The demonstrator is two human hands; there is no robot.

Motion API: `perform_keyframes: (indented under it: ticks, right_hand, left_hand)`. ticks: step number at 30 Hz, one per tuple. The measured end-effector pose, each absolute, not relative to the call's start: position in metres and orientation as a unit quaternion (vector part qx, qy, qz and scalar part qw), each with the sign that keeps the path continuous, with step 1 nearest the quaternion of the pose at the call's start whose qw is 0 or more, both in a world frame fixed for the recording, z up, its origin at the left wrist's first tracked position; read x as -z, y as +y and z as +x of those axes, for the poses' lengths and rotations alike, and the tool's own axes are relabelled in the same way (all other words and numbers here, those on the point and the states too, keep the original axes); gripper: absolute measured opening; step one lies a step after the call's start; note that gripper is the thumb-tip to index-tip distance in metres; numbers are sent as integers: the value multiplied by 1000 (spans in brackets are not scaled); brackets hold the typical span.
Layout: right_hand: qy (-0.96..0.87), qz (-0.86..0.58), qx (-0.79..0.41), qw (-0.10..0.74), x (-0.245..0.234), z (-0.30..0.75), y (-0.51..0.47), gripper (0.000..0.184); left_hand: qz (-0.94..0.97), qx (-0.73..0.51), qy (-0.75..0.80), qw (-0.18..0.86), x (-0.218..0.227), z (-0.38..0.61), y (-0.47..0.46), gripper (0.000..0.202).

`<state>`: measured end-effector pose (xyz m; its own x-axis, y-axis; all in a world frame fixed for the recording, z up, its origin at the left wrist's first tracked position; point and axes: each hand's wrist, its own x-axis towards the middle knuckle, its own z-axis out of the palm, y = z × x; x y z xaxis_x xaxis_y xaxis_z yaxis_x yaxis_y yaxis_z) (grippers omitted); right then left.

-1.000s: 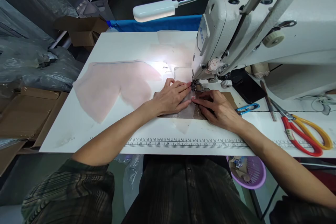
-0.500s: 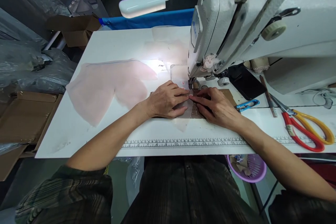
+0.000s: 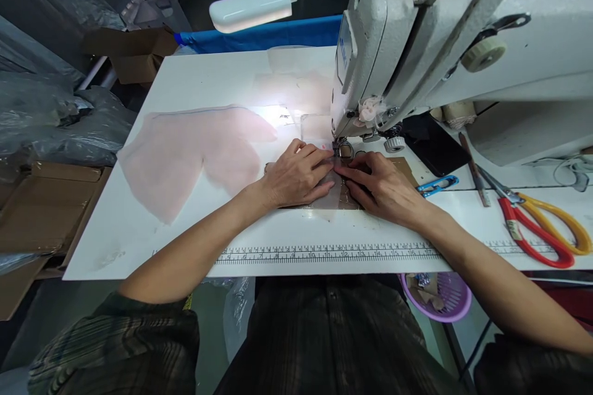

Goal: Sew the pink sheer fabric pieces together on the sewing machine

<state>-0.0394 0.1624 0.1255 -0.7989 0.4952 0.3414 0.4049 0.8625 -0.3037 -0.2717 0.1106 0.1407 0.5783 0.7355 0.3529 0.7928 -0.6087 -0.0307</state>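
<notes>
My left hand lies with fingers spread over a sheer pale fabric piece, just left of the sewing machine's presser foot. My right hand is closed, its index finger and thumb pinching the fabric's edge just in front of the foot. The two hands' fingertips nearly meet there. Beneath the fabric and hands is a brown plate set in the table. A larger sheer pink fabric piece is spread flat to the left. The fabric directly under my left palm is hidden.
The white sewing machine fills the upper right, with a lamp left of it. Right of my hands are blue thread snips, a black phone and red-and-yellow scissors. A printed ruler runs along the front edge.
My left hand has shifted very slightly up and to the right, toward the presser foot. My right hand stays almost where it was.
</notes>
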Motion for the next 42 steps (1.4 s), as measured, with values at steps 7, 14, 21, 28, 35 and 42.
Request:
perform_keyframes:
  ticks: [7, 14, 21, 28, 35, 42]
  right_hand:
    - [-942, -248, -92, 206, -123, -41, 166, 41]
    - [-947, -226, -103, 203, -127, -37, 161, 37]
    - [-945, -234, -98, 208, -125, -40, 164, 40]
    - [-947, -236, -80, 203, -123, -40, 165, 43]
    - [-946, -224, -104, 208, -126, -37, 162, 38]
    - [-943, -237, -104, 208, -125, -37, 162, 40]
  left_hand:
    - [-911, 194, -363, 29, -141, -268, 106, 25]
    - [-910, 198, -363, 26, -140, -270, 105, 23]
    - [-907, 189, -372, 54, -138, -271, 107, 24]
    - [-905, 193, -368, 98, -136, -268, 108, 24]
    - [-898, 232, -353, 124, -129, -267, 107, 22]
    - [-907, 221, -344, 106, -132, -270, 109, 22]
